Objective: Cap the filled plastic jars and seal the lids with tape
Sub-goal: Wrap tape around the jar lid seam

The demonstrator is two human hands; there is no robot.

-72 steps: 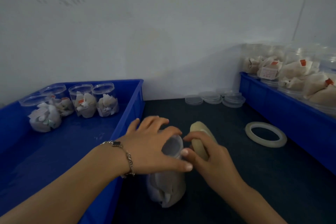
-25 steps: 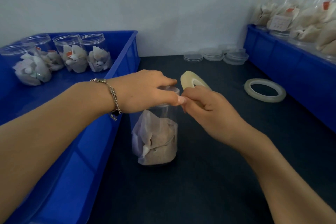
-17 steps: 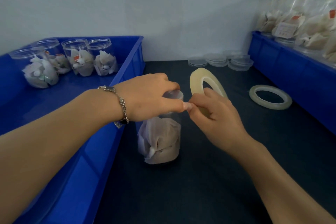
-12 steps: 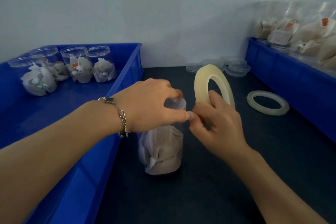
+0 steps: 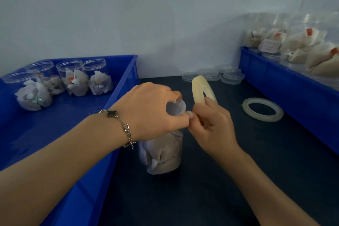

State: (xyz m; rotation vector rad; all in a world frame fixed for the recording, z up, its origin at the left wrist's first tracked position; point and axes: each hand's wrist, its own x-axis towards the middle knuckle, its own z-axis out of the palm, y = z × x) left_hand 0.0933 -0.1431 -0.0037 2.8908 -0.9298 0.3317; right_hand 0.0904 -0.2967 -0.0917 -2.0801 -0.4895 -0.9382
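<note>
Left of our hands, the blue bin (image 5: 117, 82) holds the uncapped jars (image 5: 98, 79); right of them a spare tape ring (image 5: 262, 109) lies on the tabletop (image 5: 201, 198). Between both hands stands the filled jar (image 5: 162, 152), upright. Our left hand (image 5: 152, 108) curls over its lid (image 5: 175, 108), clamping it. Our right hand (image 5: 213, 126) grips the tape roll (image 5: 200, 90), which has swung from low and edge-on to upright over the last second. We judge the tape end is being drawn out at the lid seam; sealing is only beginning.
</note>
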